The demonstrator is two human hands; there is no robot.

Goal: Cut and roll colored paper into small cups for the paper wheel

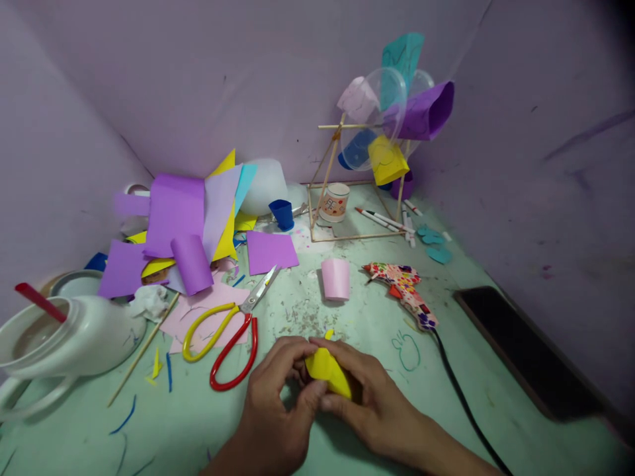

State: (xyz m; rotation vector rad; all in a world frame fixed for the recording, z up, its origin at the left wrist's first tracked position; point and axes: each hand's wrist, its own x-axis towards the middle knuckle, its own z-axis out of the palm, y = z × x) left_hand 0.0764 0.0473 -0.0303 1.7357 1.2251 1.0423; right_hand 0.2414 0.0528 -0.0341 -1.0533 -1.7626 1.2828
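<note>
A small curved yellow foam or paper piece [328, 373] is held between my two hands near the front middle of the table. My left hand [282, 396] has its thumb and fingers on the piece's left side. On the other side, my right hand [372, 390] wraps round it, fingertips on top and thumb below. Just beyond the hands stands a small pink cup shape [336, 279]. Scissors [245, 311] with yellow and red handles lie open to the left. A flowered glue gun [404, 291] rests to the right, its black cord running toward the front.
Purple sheets [176, 215] and other coloured pieces pile up at the left, behind a white teapot-like vessel [99, 334]. A stick frame [325, 178] holds a wheel with coloured cups at the back. A phone [526, 350] lies at right, and markers [384, 220] lie behind.
</note>
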